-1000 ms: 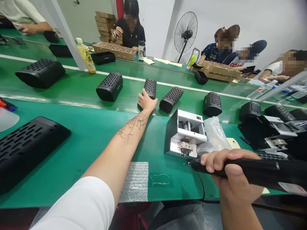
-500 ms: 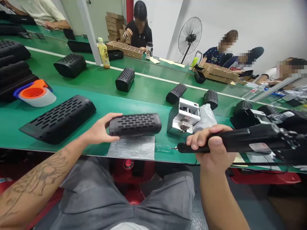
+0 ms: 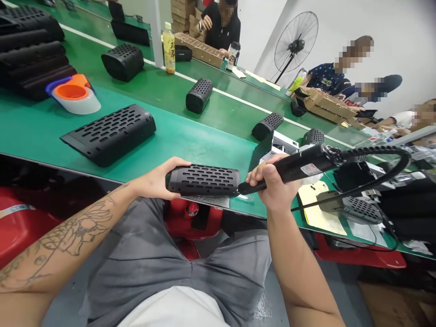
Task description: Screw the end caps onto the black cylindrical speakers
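My left hand [image 3: 160, 179] grips the left end of a black slotted speaker housing [image 3: 207, 180], thumb below and fingers above. The housing lies level over a grey mat [image 3: 218, 200] at the front edge of the bench. My right hand [image 3: 274, 181] is wrapped round a black electric screwdriver [image 3: 299, 168] with a cable at its rear. The screwdriver's tip meets the housing's lower right corner, though whether a screw sits there is too small to tell. Behind my right hand stands a white-and-black box-shaped device [image 3: 281, 144], partly hidden.
A larger slotted housing [image 3: 112, 134] and an orange-and-white tape roll holder [image 3: 75, 93] lie to the left. More housings [image 3: 199, 95] stand along the green belt. Yellow paper [image 3: 320, 211] and the looping cable [image 3: 384, 154] are at right. Co-workers sit across the line.
My right hand has brought the screwdriver left until its tip reaches the housing's right end. The housing in my left hand now sits slightly farther right in view. The camera view has turned.
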`<state>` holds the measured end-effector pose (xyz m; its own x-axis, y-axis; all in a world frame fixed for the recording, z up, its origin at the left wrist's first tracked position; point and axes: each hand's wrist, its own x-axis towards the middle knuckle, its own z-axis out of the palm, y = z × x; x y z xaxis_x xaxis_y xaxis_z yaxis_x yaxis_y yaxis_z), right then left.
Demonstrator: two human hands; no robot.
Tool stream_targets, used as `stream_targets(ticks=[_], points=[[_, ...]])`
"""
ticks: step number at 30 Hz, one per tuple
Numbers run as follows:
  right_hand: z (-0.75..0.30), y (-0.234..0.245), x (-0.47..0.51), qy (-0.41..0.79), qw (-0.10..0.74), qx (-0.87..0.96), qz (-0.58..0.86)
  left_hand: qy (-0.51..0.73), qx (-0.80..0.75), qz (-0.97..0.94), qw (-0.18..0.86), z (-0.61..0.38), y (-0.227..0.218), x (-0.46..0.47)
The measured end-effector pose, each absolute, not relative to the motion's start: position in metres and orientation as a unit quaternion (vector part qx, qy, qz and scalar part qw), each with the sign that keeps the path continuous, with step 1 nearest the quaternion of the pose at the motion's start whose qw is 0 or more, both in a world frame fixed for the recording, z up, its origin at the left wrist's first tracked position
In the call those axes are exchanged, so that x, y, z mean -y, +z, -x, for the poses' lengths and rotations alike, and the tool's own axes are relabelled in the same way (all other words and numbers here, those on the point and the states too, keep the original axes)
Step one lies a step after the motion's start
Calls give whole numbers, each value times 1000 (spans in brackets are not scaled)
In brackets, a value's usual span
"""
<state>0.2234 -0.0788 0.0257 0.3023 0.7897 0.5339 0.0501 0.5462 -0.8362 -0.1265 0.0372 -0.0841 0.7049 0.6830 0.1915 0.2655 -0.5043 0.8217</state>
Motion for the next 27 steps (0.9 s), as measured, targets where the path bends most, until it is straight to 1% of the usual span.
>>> stream_targets(ticks=[5,11,20,24,26,27], points=[[-224,24,80,294,663,559,402,265,-288,-822,415,127,-93,-39],[-226,22,83,320,623,594,395,269,-295,-826,397,126,-93,-39],[-222,17,86,327,608,599,406,265,-317,-817,402,127,-90,-35],[-227,22,88,317,617,594,408,282,-322,-809,403,126,-93,-31],[-247,31,81,281,657,567,410,291,-326,-804,404,124,-96,-29],[-261,35,74,241,686,544,418,295,-328,-801,404,123,-98,-27]])
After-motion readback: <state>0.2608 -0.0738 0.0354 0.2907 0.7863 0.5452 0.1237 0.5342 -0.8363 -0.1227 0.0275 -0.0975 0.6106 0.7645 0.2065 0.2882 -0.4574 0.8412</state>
